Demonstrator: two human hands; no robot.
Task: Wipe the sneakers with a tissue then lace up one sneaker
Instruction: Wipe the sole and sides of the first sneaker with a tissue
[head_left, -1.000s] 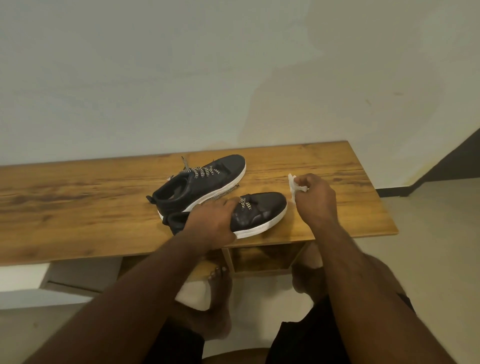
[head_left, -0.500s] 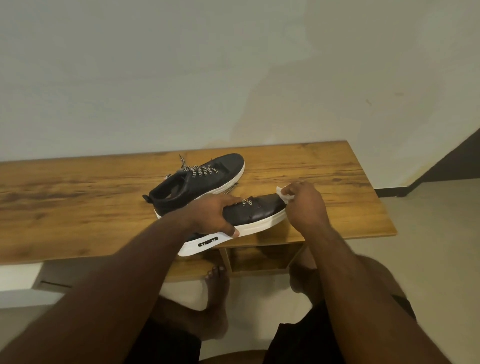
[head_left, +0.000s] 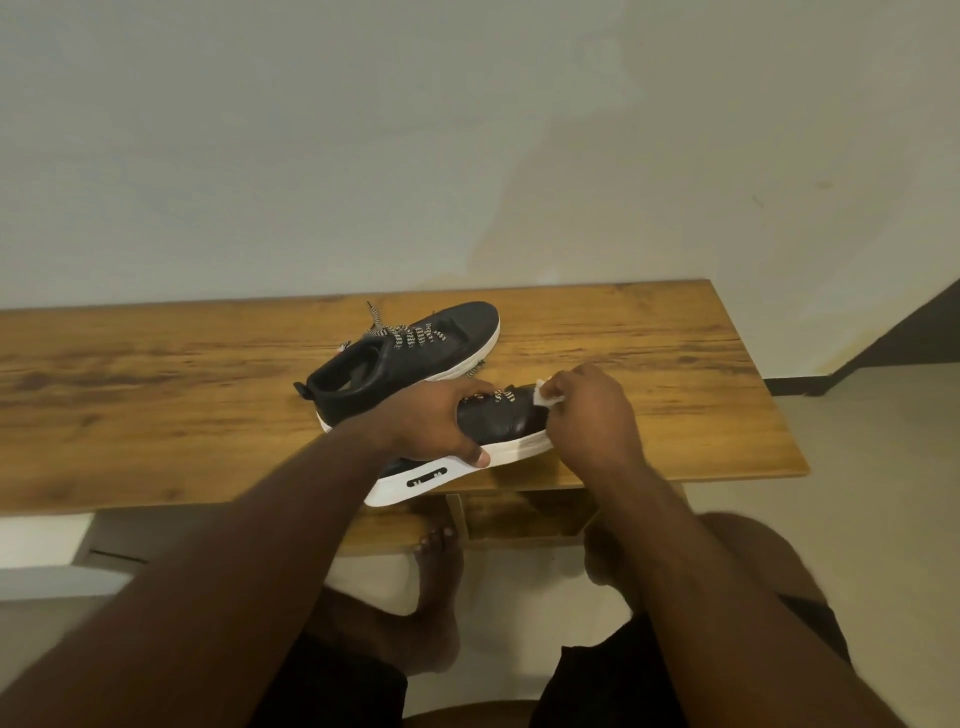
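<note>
Two black sneakers with white soles are on the wooden table (head_left: 156, 395). The far sneaker (head_left: 415, 353) rests flat, its black-and-white laces loose. The near sneaker (head_left: 504, 426) sticks out past the table's front edge, heel toward me. My left hand (head_left: 436, 421) grips it across the middle, thumb on the white sole. My right hand (head_left: 592, 415) pinches a small white tissue (head_left: 548, 397) against the black toe of this sneaker. Most of the toe is hidden behind my right hand.
The table's front edge runs just under the near sneaker, and its right end (head_left: 779, 452) is close to my right hand. Below the tabletop sits a wooden shelf (head_left: 524, 514). My bare feet (head_left: 436, 582) rest on the floor underneath. A plain wall stands behind.
My left hand has pulled the near sneaker toward me, its heel now past the table edge. My right hand has brought the tissue from the tabletop onto the sneaker's toe.
</note>
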